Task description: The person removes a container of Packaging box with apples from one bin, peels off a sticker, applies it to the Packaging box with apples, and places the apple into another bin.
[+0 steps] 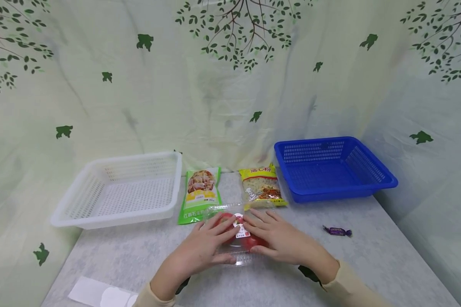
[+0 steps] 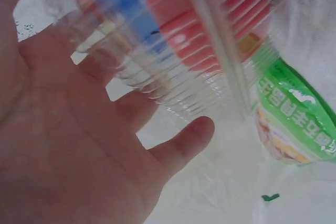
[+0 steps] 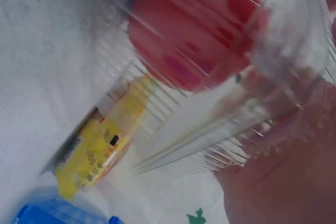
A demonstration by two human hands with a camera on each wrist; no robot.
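A clear plastic clamshell box with red, round tomato-like fruit inside and a white label on its lid sits at the table's middle. My left hand lies over its left part with the fingers extended across the lid. From the other side my right hand rests on the lid, fingers also extended. In the left wrist view the left hand is spread beside the ribbed plastic wall. The right wrist view has one red fruit behind clear plastic, with the right hand partly behind it.
Behind the box lie a green food packet and a yellow pasta packet. A white basket stands at left, a blue basket at right. A purple wrapped candy lies right; white paper lies front left.
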